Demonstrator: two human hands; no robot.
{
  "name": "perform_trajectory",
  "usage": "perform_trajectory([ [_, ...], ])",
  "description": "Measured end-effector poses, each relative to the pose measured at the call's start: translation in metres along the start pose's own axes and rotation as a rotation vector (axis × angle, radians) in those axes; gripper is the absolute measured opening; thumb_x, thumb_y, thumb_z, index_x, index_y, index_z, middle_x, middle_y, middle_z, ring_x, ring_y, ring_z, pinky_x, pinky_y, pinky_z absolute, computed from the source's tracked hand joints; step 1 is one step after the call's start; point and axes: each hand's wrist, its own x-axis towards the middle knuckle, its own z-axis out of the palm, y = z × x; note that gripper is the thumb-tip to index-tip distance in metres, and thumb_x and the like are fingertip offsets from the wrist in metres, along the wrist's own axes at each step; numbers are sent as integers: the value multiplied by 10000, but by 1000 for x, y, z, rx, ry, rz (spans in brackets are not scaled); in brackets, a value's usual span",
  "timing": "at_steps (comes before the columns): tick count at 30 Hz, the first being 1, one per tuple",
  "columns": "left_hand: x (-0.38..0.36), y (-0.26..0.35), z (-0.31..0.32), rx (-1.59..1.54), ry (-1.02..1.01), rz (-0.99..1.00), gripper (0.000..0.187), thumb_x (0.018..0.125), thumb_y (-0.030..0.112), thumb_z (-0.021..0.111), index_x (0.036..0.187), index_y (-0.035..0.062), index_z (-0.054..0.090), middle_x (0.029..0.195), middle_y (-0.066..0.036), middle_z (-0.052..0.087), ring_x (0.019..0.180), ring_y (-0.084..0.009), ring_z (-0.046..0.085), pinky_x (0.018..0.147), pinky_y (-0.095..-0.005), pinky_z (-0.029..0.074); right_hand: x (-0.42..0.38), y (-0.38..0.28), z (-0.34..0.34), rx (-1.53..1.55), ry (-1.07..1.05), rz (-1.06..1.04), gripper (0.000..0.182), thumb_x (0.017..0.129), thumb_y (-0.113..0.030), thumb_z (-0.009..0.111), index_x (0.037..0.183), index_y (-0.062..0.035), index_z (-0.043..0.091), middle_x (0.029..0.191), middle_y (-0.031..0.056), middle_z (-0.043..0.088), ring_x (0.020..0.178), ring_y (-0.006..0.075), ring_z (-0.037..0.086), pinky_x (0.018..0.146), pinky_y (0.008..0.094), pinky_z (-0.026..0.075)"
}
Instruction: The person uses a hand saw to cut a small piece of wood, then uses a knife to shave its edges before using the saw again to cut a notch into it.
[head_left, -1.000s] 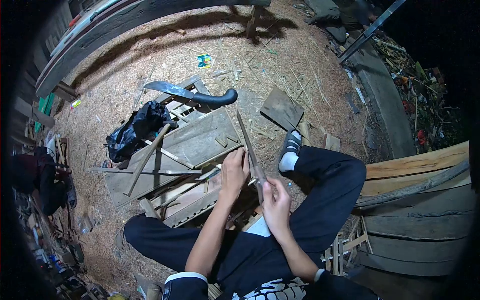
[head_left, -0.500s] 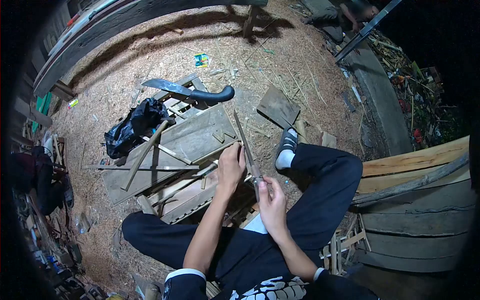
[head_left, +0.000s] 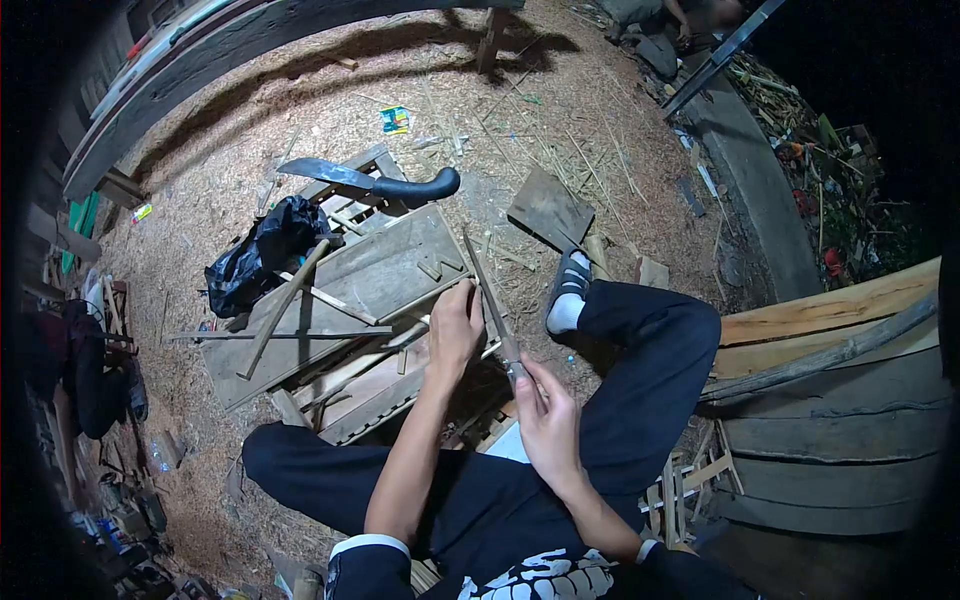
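Observation:
My right hand (head_left: 547,425) is closed around the handle of a long, narrow knife (head_left: 487,283). Its pointed blade slants up and left, past my left hand. My left hand (head_left: 456,335) is closed beside the blade, over the edge of a low wooden bench; whatever its fingers hold is hidden. On the bench boards (head_left: 375,270) lie short wood pieces (head_left: 430,268) and a longer stick (head_left: 285,308). Beyond them rests a machete (head_left: 370,181) with a curved black handle. A black plastic bag (head_left: 265,250) sits at the bench's left side.
A square wooden board (head_left: 550,208) lies past my sandalled foot (head_left: 570,292). Large planks (head_left: 820,420) stand at the right. A heavy beam (head_left: 270,60) crosses the top left. Wood shavings cover the ground (head_left: 210,460). Another person's arm (head_left: 680,20) shows at top right.
The view has shifted slightly. Both hands keep nearly the same position and grip, and the knife's handle sits slightly lower relative to my left hand.

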Motion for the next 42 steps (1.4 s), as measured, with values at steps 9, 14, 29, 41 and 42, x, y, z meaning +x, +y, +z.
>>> perform_trajectory([
  [9,1,0,-4,-36,-3,58,121,987,102,619,975,-15,587,866,-247,627,842,-453,615,729,-514,472,-12,-4,-11,102,-14,179,377,1064,-153,572,1353,87,606,1198,186,710,1017,152,684,844,291,555],
  [14,3,3,-3,-4,-13,72,125,993,108,615,981,-14,588,862,-245,624,840,-449,615,727,-511,474,-10,-2,-16,113,-16,204,384,1071,-158,566,1363,88,598,1198,176,706,1006,137,679,829,278,555],
  [29,-3,5,-4,72,-27,88,119,981,131,636,983,15,610,812,-206,597,792,-410,600,713,-517,467,37,41,18,261,49,35,368,1078,-204,584,1382,3,587,732,-40,571,485,11,420,418,212,308],
  [41,-1,12,0,-60,14,30,98,958,86,630,970,-6,600,850,-239,615,828,-433,617,722,-515,477,33,50,17,236,58,-18,372,1079,-205,581,1373,23,598,837,9,641,527,11,467,447,207,346],
  [42,-1,10,1,-59,13,30,98,958,86,630,970,-6,600,850,-239,615,828,-433,617,722,-515,477,32,46,19,201,77,-80,369,1080,-198,578,1367,31,602,877,24,662,561,11,496,468,202,368],
])
